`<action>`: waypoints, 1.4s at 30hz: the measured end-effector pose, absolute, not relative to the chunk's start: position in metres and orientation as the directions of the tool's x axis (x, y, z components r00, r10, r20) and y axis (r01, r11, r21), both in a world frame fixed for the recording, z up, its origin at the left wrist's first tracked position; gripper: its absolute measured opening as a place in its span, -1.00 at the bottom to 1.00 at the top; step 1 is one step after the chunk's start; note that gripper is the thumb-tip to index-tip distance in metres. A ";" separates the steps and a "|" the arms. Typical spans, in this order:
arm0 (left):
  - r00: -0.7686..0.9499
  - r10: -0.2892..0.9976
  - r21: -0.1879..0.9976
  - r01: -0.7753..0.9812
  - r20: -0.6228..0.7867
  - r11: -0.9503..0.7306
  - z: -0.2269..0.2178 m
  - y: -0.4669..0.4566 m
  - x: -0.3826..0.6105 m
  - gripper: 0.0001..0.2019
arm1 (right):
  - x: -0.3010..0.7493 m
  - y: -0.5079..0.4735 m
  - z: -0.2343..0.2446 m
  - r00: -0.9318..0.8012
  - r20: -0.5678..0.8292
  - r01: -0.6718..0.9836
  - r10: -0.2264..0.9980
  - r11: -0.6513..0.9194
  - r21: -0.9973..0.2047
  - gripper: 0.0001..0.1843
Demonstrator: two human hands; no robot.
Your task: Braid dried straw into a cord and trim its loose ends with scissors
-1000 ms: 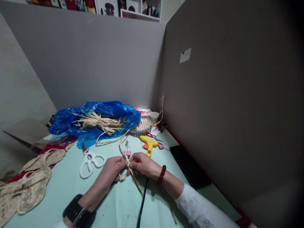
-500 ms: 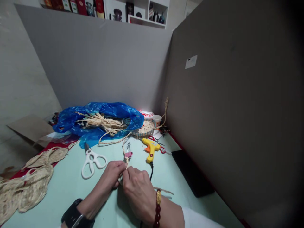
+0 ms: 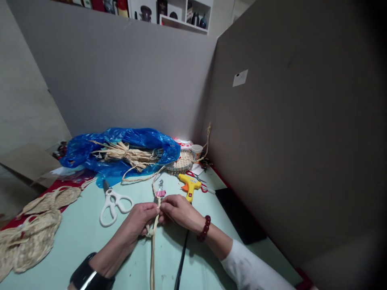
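A braid of pale straw-like strands [image 3: 153, 257] runs toward me from a pink binder clip [image 3: 161, 193] on the table. My left hand [image 3: 140, 217] pinches it from the left, just below the clip. From the right, my right hand [image 3: 178, 211] has its fingers closed at the same spot, with thumb and index finger against the strands. Long loose strands hang down between the hands to the lower edge, and a short piece sticks out under the left fingers. The undersides of both hands are hidden.
White scissors [image 3: 112, 205] lie left; a yellow glue gun [image 3: 190, 186] with a black cord lies right. Behind are a blue plastic bag [image 3: 90, 147] with dried strands, a woven basket [image 3: 181, 163] and a paper cup [image 3: 196, 150]. Finished braids [image 3: 39, 241] lie far left; a black flat object [image 3: 240, 215] lies right.
My right hand has turned and drawn back to the right, uncovering the strands. A strand that stuck out right under the wrist is gone from there; long strands now hang toward me. The view shifted slightly.
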State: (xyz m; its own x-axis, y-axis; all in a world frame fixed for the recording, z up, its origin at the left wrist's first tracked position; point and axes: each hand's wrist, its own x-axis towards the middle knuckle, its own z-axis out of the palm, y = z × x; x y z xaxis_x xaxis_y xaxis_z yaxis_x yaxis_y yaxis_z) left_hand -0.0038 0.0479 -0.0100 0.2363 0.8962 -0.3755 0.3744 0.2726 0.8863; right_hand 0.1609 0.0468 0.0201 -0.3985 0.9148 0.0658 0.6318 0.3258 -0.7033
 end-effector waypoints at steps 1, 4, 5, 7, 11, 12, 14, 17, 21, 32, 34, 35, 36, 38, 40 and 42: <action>0.248 0.894 0.883 0.389 -0.374 0.262 -0.012 0.049 -0.005 -0.76 | 0.159 0.049 0.017 -0.406 0.050 0.609 0.913 0.311 -0.730 -0.72; 0.255 0.895 0.864 0.449 -0.366 0.226 -0.014 0.051 -0.008 -0.74 | 0.154 0.051 0.012 -0.381 0.036 0.575 0.924 0.267 -0.773 -0.71; 0.251 0.898 0.854 0.475 -0.360 0.210 -0.013 0.051 -0.008 -0.74 | 0.154 0.052 0.012 -0.372 0.034 0.565 0.927 0.256 -0.784 -0.71; 0.244 0.910 0.830 0.533 -0.336 0.164 -0.009 0.051 -0.007 -0.74 | 0.155 0.053 0.011 -0.358 0.027 0.542 0.933 0.231 -0.808 -0.72; 0.255 0.931 0.761 0.647 -0.262 0.037 0.004 0.049 -0.005 -0.73 | 0.156 0.055 0.005 -0.301 0.001 0.499 0.954 0.158 -0.852 -0.75; 0.259 0.934 0.740 0.672 -0.247 0.010 0.007 0.049 -0.005 -0.73 | 0.155 0.055 0.003 -0.286 -0.003 0.489 0.958 0.143 -0.861 -0.76; 0.258 0.939 0.694 0.719 -0.227 -0.029 0.012 0.048 -0.007 -0.73 | 0.154 0.053 0.001 -0.257 0.001 0.472 0.966 0.126 -0.873 -0.77; 0.243 0.950 0.621 0.781 -0.195 -0.072 0.020 0.046 -0.007 -0.75 | 0.152 0.049 0.002 -0.207 0.042 0.468 0.977 0.137 -0.873 -0.81; 0.273 0.955 0.536 0.826 -0.113 -0.173 0.025 0.032 0.006 -0.78 | 0.151 0.044 0.004 -0.160 0.105 0.467 0.982 0.169 -0.868 -0.82; 0.354 0.932 0.427 0.856 -0.073 -0.292 0.019 -0.001 0.037 -0.84 | 0.160 0.050 0.001 -0.260 -0.092 0.201 0.961 -0.039 -0.979 -0.83; 0.352 0.933 0.498 0.823 -0.072 -0.272 0.022 0.008 0.027 -0.78 | 0.159 0.050 0.001 -0.257 -0.119 0.169 0.959 -0.077 -0.983 -0.84; 0.324 0.943 0.535 0.811 -0.069 -0.239 0.023 0.014 0.021 -0.73 | 0.158 0.050 0.001 -0.254 -0.128 0.158 0.959 -0.090 -0.983 -0.84; 0.272 0.960 0.570 0.801 -0.071 -0.185 0.023 0.021 0.014 -0.70 | 0.157 0.049 0.001 -0.250 -0.134 0.151 0.959 -0.098 -0.984 -0.83; 0.157 0.984 0.626 0.776 -0.082 -0.071 0.021 0.034 0.002 -0.74 | 0.155 0.048 0.002 -0.243 -0.133 0.144 0.961 -0.100 -0.985 -0.80; 0.129 0.977 0.678 0.734 -0.170 0.021 0.016 0.043 -0.005 -0.74 | 0.153 0.045 0.003 -0.243 -0.124 0.148 0.962 -0.089 -0.985 -0.78; 0.168 0.945 0.719 0.689 -0.280 0.091 0.010 0.047 -0.004 -0.73 | 0.153 0.043 0.005 -0.251 -0.113 0.166 0.961 -0.073 -0.984 -0.78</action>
